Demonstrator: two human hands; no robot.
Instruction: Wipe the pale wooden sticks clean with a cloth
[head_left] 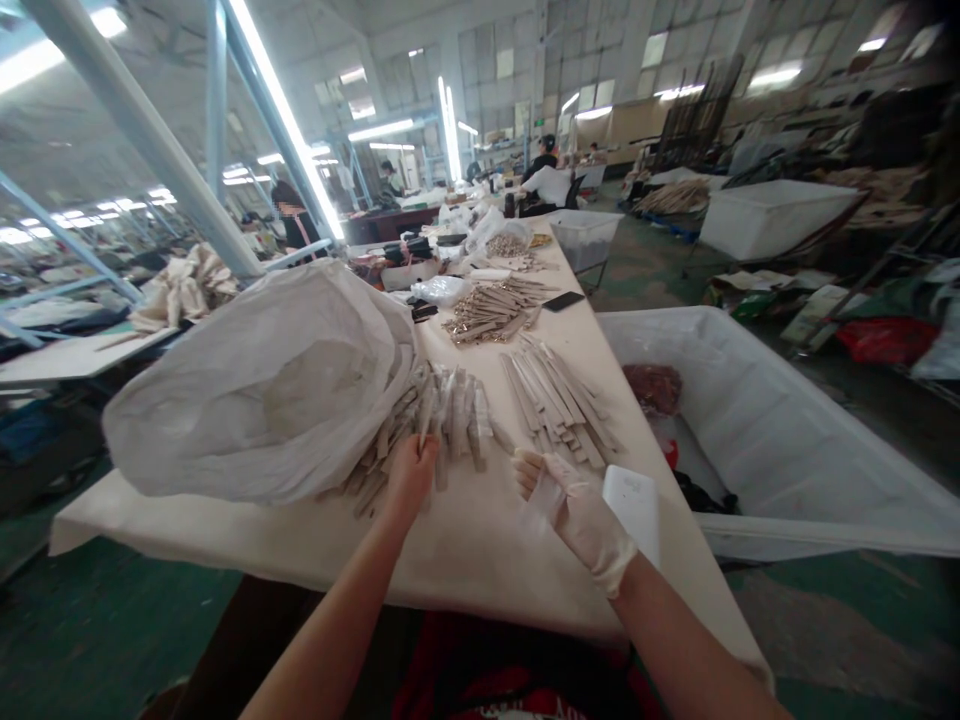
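My bare left hand (412, 475) is closed, thumb and fingers pinching a beige strip (425, 410) at the edge of a heap of similar strips (367, 478). Beside it, more strips (461, 405) with a clear, shiny covering lie in a row. My right hand (574, 510), in a thin whitish glove, has its fingers curled round a translucent plastic piece (541, 505), slightly blurred. Just beyond that hand lies a fanned stack of flat beige strips (559, 395). A big white sack (247, 400) slumps on its side, its mouth towards the heap.
A white box-like object (631, 505) lies by my right wrist. Further up the table (510, 555) are a pile of strips with metallic ends (491, 310) and a dark phone-like slab (562, 301). A large white bin (787, 430) stands along the right edge. People sit further back.
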